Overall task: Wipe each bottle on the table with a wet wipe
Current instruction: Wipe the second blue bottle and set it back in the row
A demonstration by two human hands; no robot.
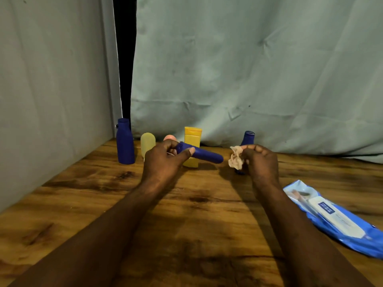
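My left hand (pixel 165 160) grips a slim dark blue bottle (pixel 205 155) by one end and holds it sideways above the table, its free end pointing right. My right hand (pixel 259 160) pinches a crumpled wet wipe (pixel 235 157), a short gap away from the bottle's free end. Behind my hands stand a tall blue bottle (pixel 125 141), a pale yellow bottle (pixel 147 143), a yellow bottle with an orange cap (pixel 192 139) and a pink one (pixel 170 137) mostly hidden by my left hand. Another blue bottle (pixel 247 137) stands behind my right hand.
A blue pack of wet wipes (pixel 335 218) lies on the wooden table (pixel 186 214) at the right. A grey panel closes the left side and a pale green cloth hangs along the back.
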